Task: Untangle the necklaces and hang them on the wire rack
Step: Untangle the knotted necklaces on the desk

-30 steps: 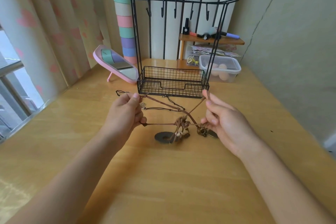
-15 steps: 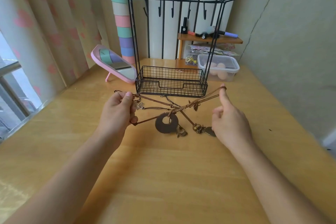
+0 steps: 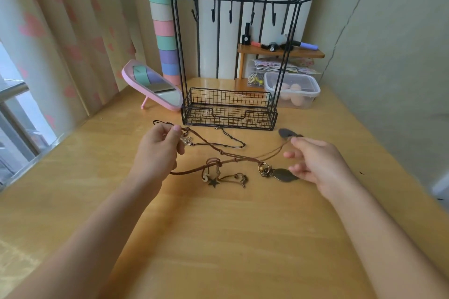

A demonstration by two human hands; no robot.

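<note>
— Now that the right hand has drawn its cord out to the side, is the knot gone?

— Nearly, I think. A moment ago the necklaces were one bunch between the hands, with the disc hanging in the middle. Now the disc is at the right, just beyond the right fingertips, and the cords lie spread on the table in front of the rack.

— So one necklace is free?

— I judge it is close to free. But brown cords cross near the leaf and around the star, so some work is left.

— What do the hands hold?

— The left hand pinches several cord ends between thumb and fingers. The right one seems to pinch the brown cord beside the disc, and its other fingers are spread loose.

— And the hooks?

— All bare. Nothing hangs there yet.

— Is something in the way?

— A pink mirror leans left of the rack, and a plastic box stands behind its right leg. Neither blocks the hooks, but the hands must lift over the rack's low front.
</note>
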